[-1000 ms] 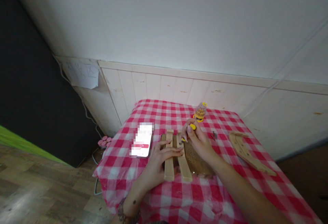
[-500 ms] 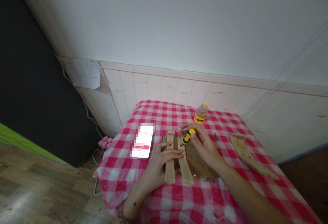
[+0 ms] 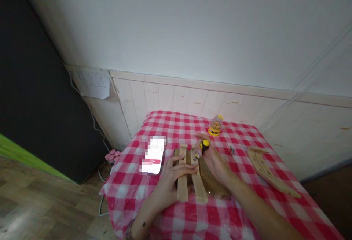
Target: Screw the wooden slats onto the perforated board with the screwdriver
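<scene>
A yellow-and-black screwdriver (image 3: 205, 145) is gripped in my right hand (image 3: 216, 161), its tip pointing down at a hole in the right-hand pale wooden slat (image 3: 200, 190). That slat and a second slat (image 3: 182, 188) lie side by side on a darker wooden board (image 3: 210, 179) dotted with small holes. Coming from the left, my left hand (image 3: 169, 181) lays its fingers across both slats and holds them against the board; its thumb is hidden. The contact between tip and screw is too small to make out.
A phone (image 3: 154, 157) with a lit screen lies to the left. Behind the board stands a clear bit case (image 3: 216, 125) with a yellow base. Several loose screws (image 3: 231, 151) and curved wooden pieces (image 3: 271, 174) rest at the right on the checked tablecloth (image 3: 176, 122).
My right hand has rolled over the screwdriver, whose handle now stands more upright and is more covered by the fingers. My left hand keeps its place on the slats. The view has tilted slightly.
</scene>
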Demonstrator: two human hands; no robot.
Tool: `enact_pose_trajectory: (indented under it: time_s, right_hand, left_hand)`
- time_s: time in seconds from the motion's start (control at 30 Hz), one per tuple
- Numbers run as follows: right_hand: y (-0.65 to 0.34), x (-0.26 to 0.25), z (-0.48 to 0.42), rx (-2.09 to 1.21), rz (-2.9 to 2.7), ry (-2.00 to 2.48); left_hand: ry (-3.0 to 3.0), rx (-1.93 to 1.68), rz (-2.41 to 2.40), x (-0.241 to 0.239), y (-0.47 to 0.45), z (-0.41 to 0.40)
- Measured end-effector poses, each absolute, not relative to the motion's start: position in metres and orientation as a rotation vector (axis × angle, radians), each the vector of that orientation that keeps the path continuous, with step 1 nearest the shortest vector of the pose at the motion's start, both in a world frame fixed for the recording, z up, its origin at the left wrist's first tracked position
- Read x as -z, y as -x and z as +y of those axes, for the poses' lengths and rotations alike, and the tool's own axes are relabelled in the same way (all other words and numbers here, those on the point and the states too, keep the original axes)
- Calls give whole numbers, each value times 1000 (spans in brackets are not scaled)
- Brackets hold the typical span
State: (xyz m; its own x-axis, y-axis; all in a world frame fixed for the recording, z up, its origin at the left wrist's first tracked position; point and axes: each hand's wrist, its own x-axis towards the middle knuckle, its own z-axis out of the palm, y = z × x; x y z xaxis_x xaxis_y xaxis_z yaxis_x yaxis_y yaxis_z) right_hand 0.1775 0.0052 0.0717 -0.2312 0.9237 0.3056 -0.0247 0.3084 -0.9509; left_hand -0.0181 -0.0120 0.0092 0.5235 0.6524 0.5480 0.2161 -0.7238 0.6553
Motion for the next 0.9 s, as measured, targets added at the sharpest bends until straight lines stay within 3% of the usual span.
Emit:
enact_pose_trajectory:
  time_s: [0.13,0.37,0.67,0.9]
  right_hand:
    - [-178,-76,1,-1287,-1458,783]
    - [-194,-79,-2,-1036,-1640,861]
    - [-189,-80,3,-1065,-1638,831]
    - [-183,-79,13,-808,-1733,944]
  left_hand:
    - [-2254,-1119,715,-9,18,-12]
    - [-2239,-1122,707,-10,19,-13]
    - [-2237,-1129,704,-7,19,-13]
    - [-2248,-1145,692,-6,18,-12]
